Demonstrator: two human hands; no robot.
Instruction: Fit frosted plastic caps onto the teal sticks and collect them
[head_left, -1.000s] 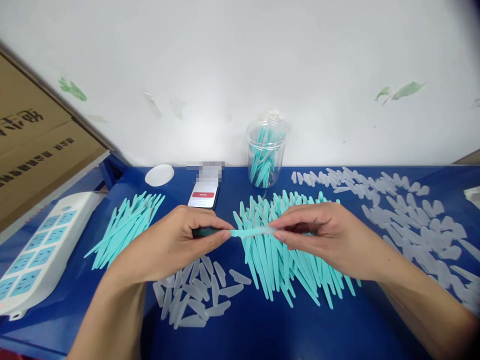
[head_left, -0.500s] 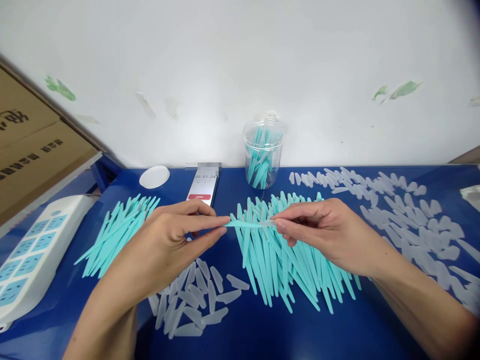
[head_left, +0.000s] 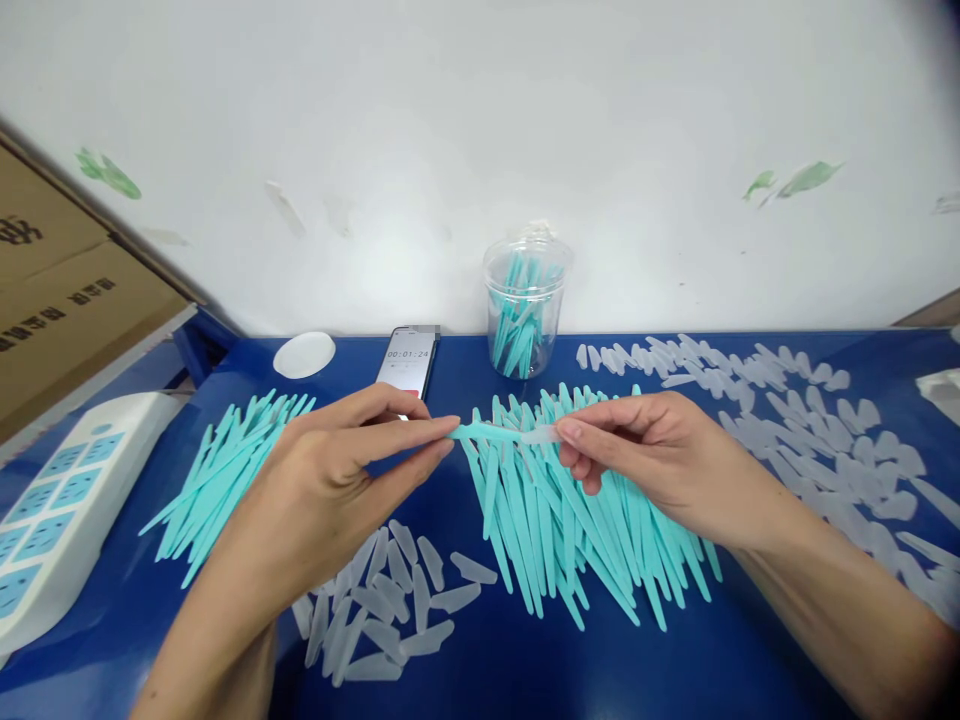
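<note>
My left hand pinches the handle end of a turquoise eyebrow razor between thumb and fingertips. The razor lies nearly level, pointing right. At its other end is a frosted translucent blade cap, which my right hand pinches by its outer end. Cap and razor meet between the hands; how far the cap sits over the blade cannot be made out. Beneath my right hand spreads a large heap of turquoise razors. Loose translucent caps lie just below my left hand.
A clear plastic jar holding several razors stands by the wall. Another razor pile lies left, beside a white power strip. A phone showing a timer and a white round lid sit behind. More caps cover the right side.
Both hands have risen slightly with the razor and cap. My right fingertips have shifted a little to the right, and more of the cap shows between them and the razor.
</note>
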